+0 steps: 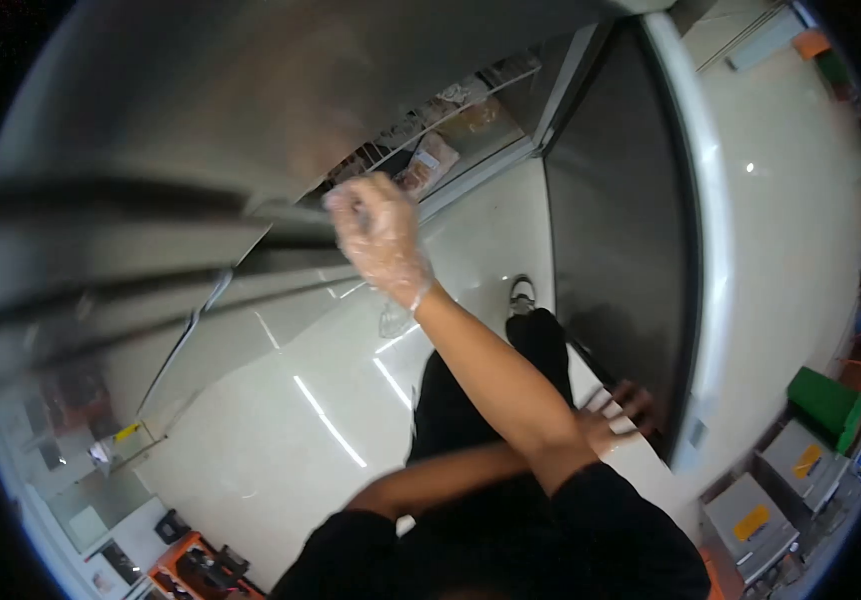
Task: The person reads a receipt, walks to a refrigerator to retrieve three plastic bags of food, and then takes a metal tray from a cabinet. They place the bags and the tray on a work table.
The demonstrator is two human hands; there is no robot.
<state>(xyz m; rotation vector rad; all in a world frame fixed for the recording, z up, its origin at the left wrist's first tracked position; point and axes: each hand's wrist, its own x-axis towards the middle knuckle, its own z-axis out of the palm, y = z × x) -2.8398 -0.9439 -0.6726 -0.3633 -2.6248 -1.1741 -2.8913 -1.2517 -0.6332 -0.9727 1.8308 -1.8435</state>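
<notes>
My right hand (379, 235), in a clear plastic glove, reaches up and forward with its fingers curled at the edge of a steel refrigerator door (181, 130). It appears to grip that edge; the fingertips are partly hidden. Behind the hand, the refrigerator interior shows a wire shelf and a packaged food item (429, 162) with a white label. My left arm crosses beneath the right one. The bare left hand (619, 415) is blurred, its fingers spread beside the lower part of another open door (621, 230). Nothing shows in that hand.
Shiny pale floor tiles (251, 430) reflect the ceiling lights. My shoe (522, 292) stands near the open door. At right are grey bins (751, 525) with orange labels and a green container (826, 408). An orange crate (196, 568) sits at lower left.
</notes>
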